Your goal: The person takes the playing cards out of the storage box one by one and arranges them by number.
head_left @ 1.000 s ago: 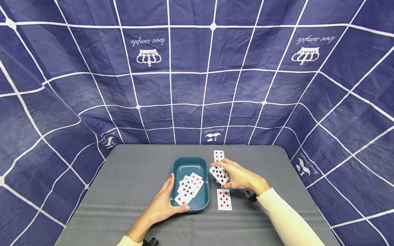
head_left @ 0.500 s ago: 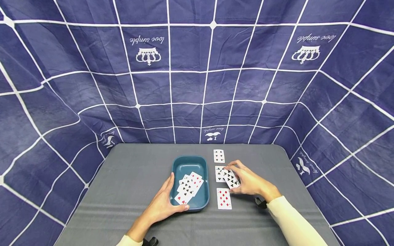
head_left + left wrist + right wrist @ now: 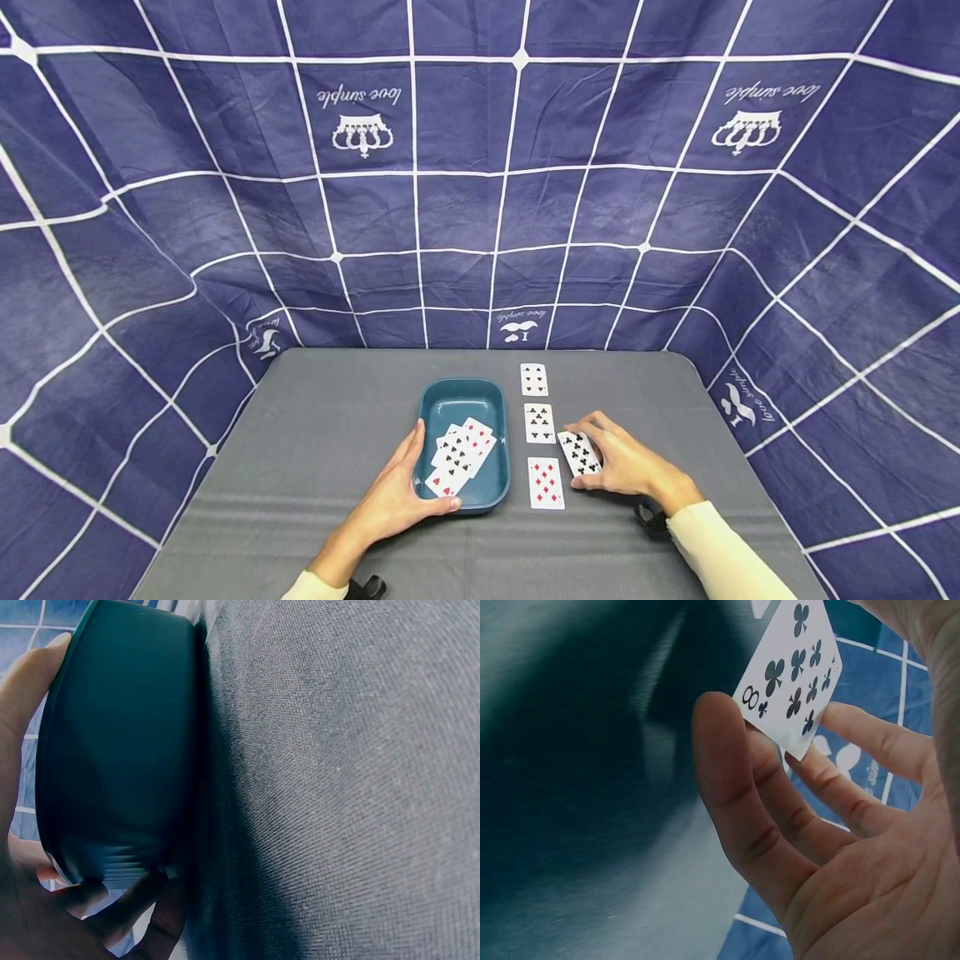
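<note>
An eight of clubs playing card (image 3: 580, 452) (image 3: 791, 690) is in my right hand (image 3: 626, 462) (image 3: 840, 817), held between thumb and fingertips and turned at a slant. It hovers or rests just right of the column of cards; I cannot tell if it touches the table. My left hand (image 3: 393, 500) (image 3: 45, 900) grips the near-left corner of a teal tray (image 3: 501, 492) (image 3: 120, 750), thumb along the near rim and fingers on the left side. Inside the tray lie several overlapping face-up cards (image 3: 457, 458), with hearts, black pips and diamonds showing.
Three face-up cards form a column right of the tray: a black-pip card (image 3: 534, 379) at the back, another black-pip card (image 3: 539, 423) in the middle, a diamonds card (image 3: 546, 483) nearest. Grey cloth covers the table (image 3: 337, 417). A blue checked curtain (image 3: 465, 208) surrounds it.
My right hand has carried the eight of clubs rightward and slightly nearer, away from the column, uncovering the middle card. The left hand and tray stay in place.
</note>
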The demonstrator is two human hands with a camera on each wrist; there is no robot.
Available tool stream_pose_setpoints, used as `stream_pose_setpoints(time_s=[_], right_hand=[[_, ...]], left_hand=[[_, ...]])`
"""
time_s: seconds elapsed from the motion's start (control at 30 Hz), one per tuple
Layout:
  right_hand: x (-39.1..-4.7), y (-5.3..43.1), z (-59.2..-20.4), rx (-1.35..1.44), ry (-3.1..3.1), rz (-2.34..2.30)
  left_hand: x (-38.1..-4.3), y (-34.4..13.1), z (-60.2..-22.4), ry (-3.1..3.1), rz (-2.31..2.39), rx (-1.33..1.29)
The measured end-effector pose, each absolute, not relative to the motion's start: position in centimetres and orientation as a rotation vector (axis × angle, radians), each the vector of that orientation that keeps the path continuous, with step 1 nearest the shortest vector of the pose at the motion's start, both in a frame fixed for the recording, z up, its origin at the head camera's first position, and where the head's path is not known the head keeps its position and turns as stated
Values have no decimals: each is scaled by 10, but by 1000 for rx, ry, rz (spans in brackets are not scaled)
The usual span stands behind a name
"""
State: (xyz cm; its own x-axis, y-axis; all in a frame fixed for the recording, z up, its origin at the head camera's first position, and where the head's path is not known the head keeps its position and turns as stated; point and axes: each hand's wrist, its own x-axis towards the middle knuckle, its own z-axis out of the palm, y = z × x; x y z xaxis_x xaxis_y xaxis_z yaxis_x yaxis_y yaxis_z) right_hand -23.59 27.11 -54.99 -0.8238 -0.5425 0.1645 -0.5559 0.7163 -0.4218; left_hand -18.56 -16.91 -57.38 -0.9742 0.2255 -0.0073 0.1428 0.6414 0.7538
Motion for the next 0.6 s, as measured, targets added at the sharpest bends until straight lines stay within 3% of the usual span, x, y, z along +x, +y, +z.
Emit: stream_pose_setpoints(time_s=[0.6], right_hand=[[-207,279,-563,683,-2929,577]], left_hand=[[-186,-170,-574,2754,1258,326]])
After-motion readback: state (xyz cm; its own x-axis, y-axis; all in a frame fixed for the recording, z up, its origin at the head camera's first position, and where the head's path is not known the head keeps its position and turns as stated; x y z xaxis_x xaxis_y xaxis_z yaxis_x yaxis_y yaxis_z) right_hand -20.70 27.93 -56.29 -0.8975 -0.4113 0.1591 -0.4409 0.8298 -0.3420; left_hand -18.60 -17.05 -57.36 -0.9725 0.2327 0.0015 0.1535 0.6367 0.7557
